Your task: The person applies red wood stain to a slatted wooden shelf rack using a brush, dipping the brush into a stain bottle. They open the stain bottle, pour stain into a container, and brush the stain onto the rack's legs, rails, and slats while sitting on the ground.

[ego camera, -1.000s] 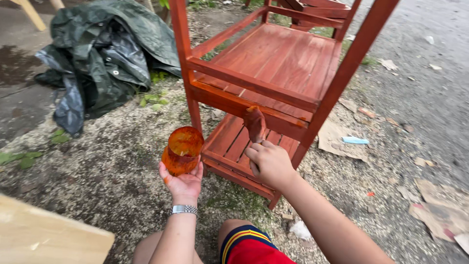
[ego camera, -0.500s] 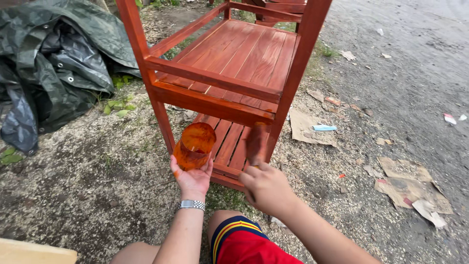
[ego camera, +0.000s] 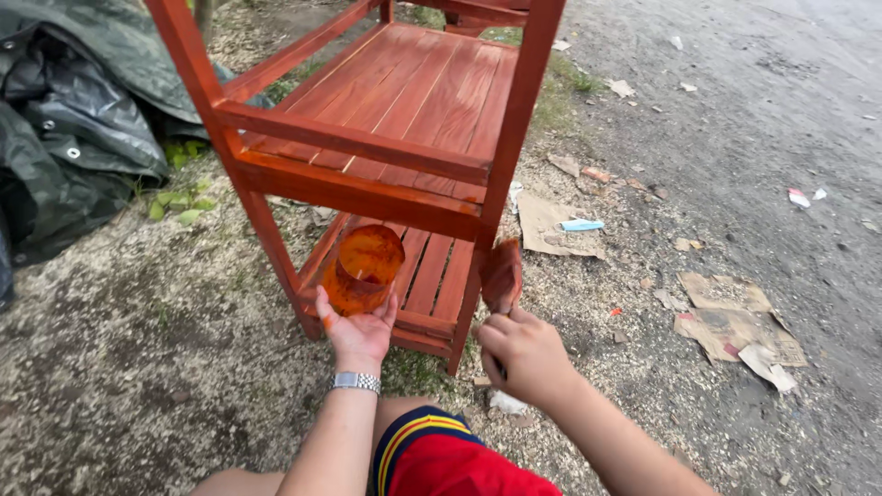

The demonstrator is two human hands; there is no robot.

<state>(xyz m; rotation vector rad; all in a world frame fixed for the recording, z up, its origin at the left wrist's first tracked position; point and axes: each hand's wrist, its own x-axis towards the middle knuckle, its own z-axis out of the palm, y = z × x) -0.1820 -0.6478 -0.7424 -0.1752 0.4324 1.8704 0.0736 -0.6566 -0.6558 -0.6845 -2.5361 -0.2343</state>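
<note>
— Fingers (ego camera: 390,308) of the left hand (ego camera: 356,332) were curled up around the base of an orange-stained plastic cup (ego camera: 363,269), holding it tilted with its mouth toward the camera. And the other hand?

— The right hand (ego camera: 525,356) was closed around the handle of a paintbrush (ego camera: 502,276), whose stain-soaked bristles stood upright just beside the front right leg (ego camera: 511,156) of the wooden rack (ego camera: 386,119).

— How much of the rack looked coated?

— Most of what showed. The upper shelf (ego camera: 404,92), its front rails and both front legs were an even reddish brown, glossy in places as if wet. The lower slatted shelf (ego camera: 432,271) looked the same colour, though the cup and the rails hid part of it.

— Anything left bare?

— I could not find a pale patch from this angle. The foot of the right leg and the underside of the lower shelf were hidden, so I judged the staining near its end, with low touch-ups by that leg probably remaining.

— And the cup?

— Held just in front of the lower shelf, close to the brush; its contents could not be made out.
</note>
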